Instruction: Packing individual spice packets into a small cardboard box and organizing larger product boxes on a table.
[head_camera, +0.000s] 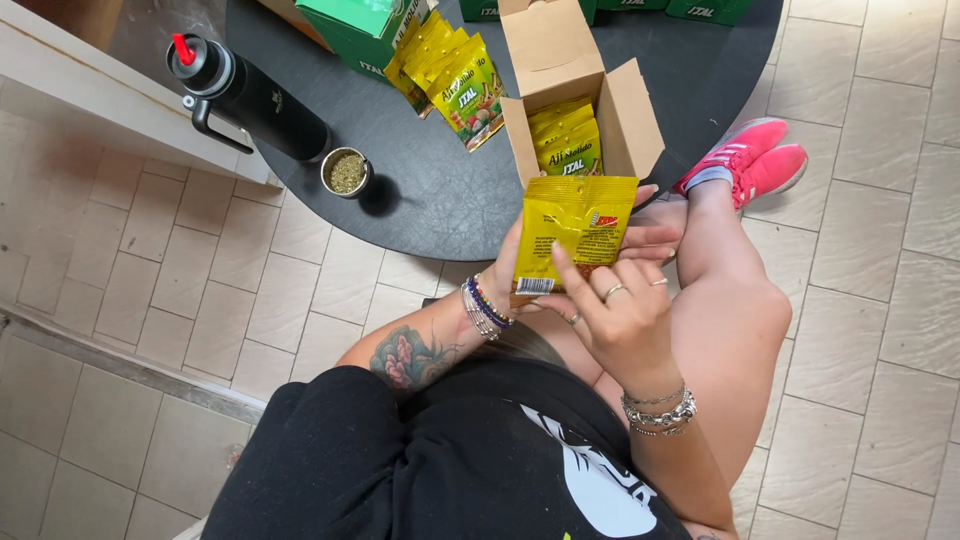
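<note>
A yellow spice packet (575, 230) is held upright in front of me, its back side facing up. My left hand (510, 275) grips it from the left and behind, fingertips showing past its right edge. My right hand (620, 310) rests on its lower right part, index finger on the packet. Just beyond stands an open cardboard box (575, 90) on a round dark table (430, 190), with more yellow packets (568, 140) standing inside. A loose stack of the same packets (450, 70) leans on the table to the box's left.
A black thermos flask (250, 95) with a red spout lies at the table's left, next to a small cup of green herb (347, 172). Green cartons (360, 25) stand at the far edge. My crossed leg and pink shoe (750, 160) are on the right, over tiled floor.
</note>
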